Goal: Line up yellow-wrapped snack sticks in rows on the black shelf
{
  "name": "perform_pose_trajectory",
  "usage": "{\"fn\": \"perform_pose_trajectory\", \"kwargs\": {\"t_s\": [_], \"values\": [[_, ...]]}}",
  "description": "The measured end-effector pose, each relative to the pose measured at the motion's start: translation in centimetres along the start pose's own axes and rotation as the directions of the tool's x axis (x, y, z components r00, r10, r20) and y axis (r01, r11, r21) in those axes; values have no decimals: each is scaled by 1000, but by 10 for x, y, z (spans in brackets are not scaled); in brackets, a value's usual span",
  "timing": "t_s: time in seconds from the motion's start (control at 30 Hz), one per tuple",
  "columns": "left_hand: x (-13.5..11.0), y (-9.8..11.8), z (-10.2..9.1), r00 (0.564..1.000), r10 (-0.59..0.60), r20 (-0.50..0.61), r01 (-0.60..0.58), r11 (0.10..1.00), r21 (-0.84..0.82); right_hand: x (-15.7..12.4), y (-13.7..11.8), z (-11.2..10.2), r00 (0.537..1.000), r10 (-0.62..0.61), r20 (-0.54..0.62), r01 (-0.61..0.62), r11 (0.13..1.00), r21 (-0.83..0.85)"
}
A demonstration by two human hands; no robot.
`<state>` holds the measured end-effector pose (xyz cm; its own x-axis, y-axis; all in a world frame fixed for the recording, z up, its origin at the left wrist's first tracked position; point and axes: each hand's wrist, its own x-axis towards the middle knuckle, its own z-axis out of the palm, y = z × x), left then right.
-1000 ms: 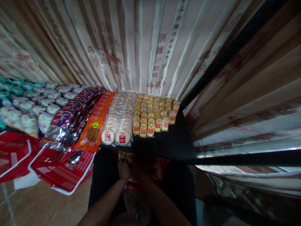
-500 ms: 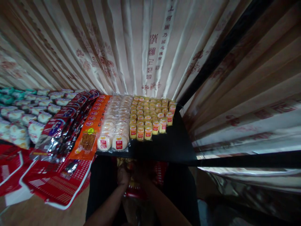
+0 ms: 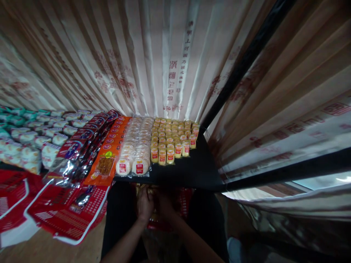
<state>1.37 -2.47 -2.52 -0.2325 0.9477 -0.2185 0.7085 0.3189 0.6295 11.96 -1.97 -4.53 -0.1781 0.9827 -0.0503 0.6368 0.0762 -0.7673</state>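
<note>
Both of my hands are low between my knees, under the table's front edge and over a red bag with yellowish packets inside. My left hand has its fingers curled inward; what they hold is lost in shadow. Close beside it, my right hand is also closed and dark, its grip hidden. On the black table ahead stand rows of small yellow wrapped cakes. Left of them lie two rows of round white wrapped crackers.
An orange snack packet and dark red-and-blue packets lie to the left. Farther left are white wrapped packets and green ones. Red bags hang below. A pleated curtain and black pole border the table.
The view has shifted slightly, so the table goods sit a little lower. My hands stay together over the red bag, and the yellowish contents by my left hand show less.
</note>
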Motion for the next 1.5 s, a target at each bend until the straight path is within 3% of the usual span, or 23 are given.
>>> {"fn": "perform_pose_trajectory", "kwargs": {"t_s": [0.1,0.17,0.53,0.6,0.73,0.8,1.03,1.2,1.33,1.5], "values": [[-3,7,-8,999,39,-11,-40,995,-90,-12,-5,-16,996,-35,82,35,999,7],[-7,13,-12,997,69,-30,-73,984,-162,-20,-6,-25,996,-51,71,51,999,-7],[-25,60,-43,993,116,2,-99,854,-511,-42,-14,-67,975,-100,-198,78,990,-116],[-24,66,-43,995,94,24,-61,801,-596,-41,-18,-76,957,-103,-272,67,988,-138],[-21,84,-39,991,71,110,44,610,-791,-33,-24,-91,930,-105,-353,45,984,-174],[-19,93,-38,990,78,116,49,582,-812,-29,-25,-98,915,-132,-380,61,979,-192],[-9,109,-31,992,83,91,21,614,-789,-20,-22,-117,889,-225,-399,133,960,-245],[-4,125,-21,985,168,37,-75,613,-787,-4,-19,-126,856,-123,-502,29,981,-190],[-2,142,-18,956,288,-46,-246,713,-656,17,-17,-133,821,-2,-571,-78,990,-114],[9,159,-16,923,384,-20,-332,769,-547,42,-10,-140,788,38,-615,-92,994,-56]]}}
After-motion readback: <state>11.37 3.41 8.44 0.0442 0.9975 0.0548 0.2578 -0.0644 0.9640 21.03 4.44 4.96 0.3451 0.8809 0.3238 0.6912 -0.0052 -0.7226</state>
